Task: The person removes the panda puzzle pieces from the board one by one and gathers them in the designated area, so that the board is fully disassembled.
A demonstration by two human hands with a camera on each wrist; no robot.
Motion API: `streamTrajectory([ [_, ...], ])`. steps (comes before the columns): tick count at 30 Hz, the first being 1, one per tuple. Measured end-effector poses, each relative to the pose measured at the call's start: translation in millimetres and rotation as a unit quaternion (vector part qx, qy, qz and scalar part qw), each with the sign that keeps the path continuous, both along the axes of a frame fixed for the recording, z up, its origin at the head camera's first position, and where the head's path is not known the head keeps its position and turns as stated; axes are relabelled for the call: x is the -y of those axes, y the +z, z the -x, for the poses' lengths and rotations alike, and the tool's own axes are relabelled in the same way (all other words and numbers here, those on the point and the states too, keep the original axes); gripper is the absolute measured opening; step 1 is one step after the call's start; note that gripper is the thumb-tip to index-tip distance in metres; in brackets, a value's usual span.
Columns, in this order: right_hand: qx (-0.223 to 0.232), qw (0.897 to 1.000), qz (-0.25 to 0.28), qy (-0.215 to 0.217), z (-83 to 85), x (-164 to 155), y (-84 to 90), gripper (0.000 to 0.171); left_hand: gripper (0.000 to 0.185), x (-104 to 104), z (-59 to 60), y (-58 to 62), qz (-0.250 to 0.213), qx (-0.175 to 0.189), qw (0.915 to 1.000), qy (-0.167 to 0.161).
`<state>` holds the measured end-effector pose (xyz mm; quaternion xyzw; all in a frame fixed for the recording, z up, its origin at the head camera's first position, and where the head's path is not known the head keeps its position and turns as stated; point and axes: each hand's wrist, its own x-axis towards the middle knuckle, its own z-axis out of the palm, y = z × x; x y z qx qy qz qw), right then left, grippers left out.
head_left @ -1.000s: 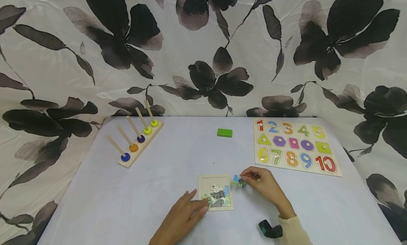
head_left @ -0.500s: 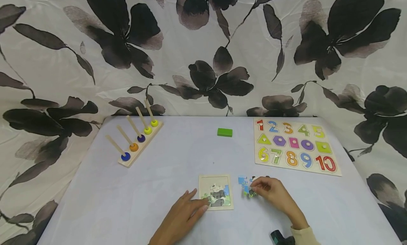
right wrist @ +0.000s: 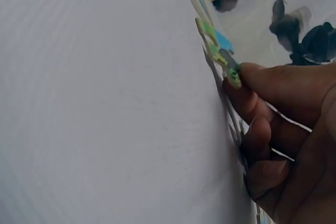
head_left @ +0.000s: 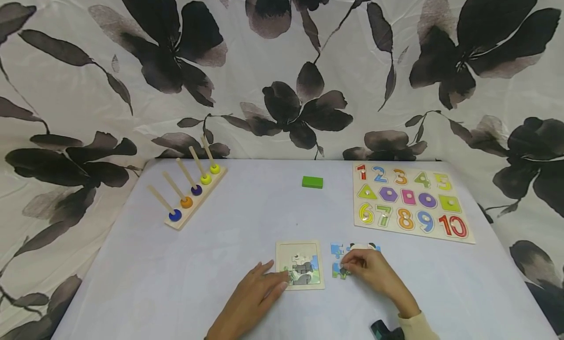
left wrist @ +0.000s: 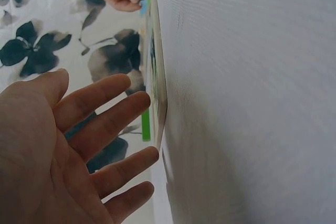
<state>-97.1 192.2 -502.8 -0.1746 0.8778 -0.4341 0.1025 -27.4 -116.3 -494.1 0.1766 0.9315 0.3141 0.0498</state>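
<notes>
A small wooden jigsaw tray (head_left: pixel 300 264) with a panda picture lies near the table's front edge. My left hand (head_left: pixel 276 281) lies flat, its straight fingertips (left wrist: pixel 137 103) touching the tray's (left wrist: pixel 159 98) lower left corner. Just right of the tray my right hand (head_left: pixel 346 268) pinches a green-and-blue puzzle piece (head_left: pixel 340 271) against the table, fingers curled; in the right wrist view the puzzle piece (right wrist: pixel 231 73) shows at a fingertip. Loose pieces (head_left: pixel 337 249) lie just beyond that hand, one of them black and white (head_left: pixel 364 246).
A peg stacker (head_left: pixel 190 195) with coloured rings stands at the back left. A green block (head_left: pixel 312 182) lies at the back middle, and a number-and-shape board (head_left: pixel 411 203) at the back right. Floral cloth hangs behind the table.
My right hand moved right from the tray's upper right corner, then back left and nearer, with a piece in its fingers. Loose pieces now lie beyond it. The left hand stayed put.
</notes>
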Motion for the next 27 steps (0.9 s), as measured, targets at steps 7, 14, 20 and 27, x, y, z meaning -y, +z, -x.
streamTrajectory([
  [7,-0.001,1.000,-0.020,-0.015,-1.0,2.8,-1.9,0.004,0.045,-0.1,-0.4,-0.7,0.003,-0.006,1.0000,0.006],
  [14,-0.005,0.999,-0.024,-0.024,-0.4,4.8,-3.3,0.010,0.042,0.0,-0.2,-2.5,0.004,-0.008,0.9999,0.009],
  [20,-0.013,0.999,-0.015,-0.026,-0.8,5.2,-5.0,0.009,0.040,0.2,0.0,-3.5,-0.002,-0.015,0.9999,0.008],
  [27,-0.013,0.999,-0.014,-0.033,-0.1,5.6,-5.3,0.009,0.040,0.6,-0.3,-4.1,-0.006,-0.018,0.9998,0.009],
])
